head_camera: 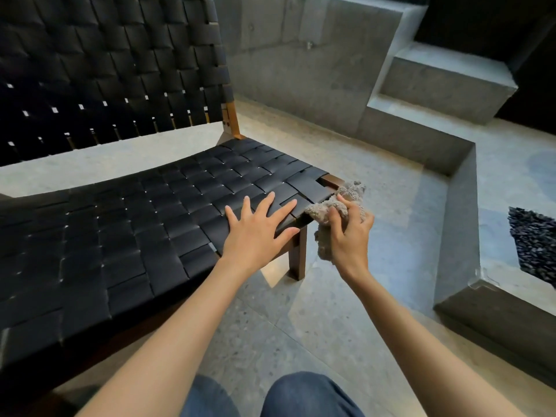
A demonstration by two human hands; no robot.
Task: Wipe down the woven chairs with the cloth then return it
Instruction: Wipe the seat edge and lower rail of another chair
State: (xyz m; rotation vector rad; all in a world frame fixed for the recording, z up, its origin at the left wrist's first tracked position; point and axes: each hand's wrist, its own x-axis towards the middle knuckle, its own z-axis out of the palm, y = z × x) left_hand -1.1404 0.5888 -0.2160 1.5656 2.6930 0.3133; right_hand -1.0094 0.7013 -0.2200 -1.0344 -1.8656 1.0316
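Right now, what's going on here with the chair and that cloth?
A person is wiping down a black woven chair. Their left hand lies flat with fingers spread on the seat near its front corner, as if steadying it. Their right hand grips a fluffy grey-brown cloth pressed against the seat's edge at that corner, just above the wooden leg.

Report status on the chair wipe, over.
Left hand flat on woven seat. Right hand grips cloth at seat's corner. Nothing in the way.

Bare forearms (186, 311), blue denim trousers (307, 395).
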